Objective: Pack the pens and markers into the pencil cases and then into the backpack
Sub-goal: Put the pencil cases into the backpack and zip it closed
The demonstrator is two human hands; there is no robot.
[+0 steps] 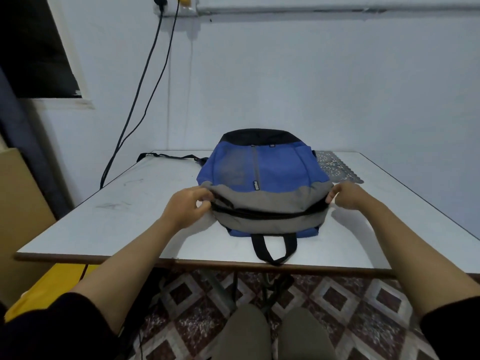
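Observation:
A blue, grey and black backpack [265, 178] lies flat on the white table [130, 203], its top and black carry handle [274, 249] toward me. A dark zipper line runs across the grey top part. My left hand [185, 205] pinches the grey fabric at the left end of that zipper. My right hand [346, 194] grips the fabric at the right end. No pens, markers or pencil cases are in sight.
A patterned dark mat [335, 166] lies behind the bag at the right. A black strap [168, 156] trails off to the back left. Two cables [145, 87] hang down the wall. The handle loop reaches the table's front edge.

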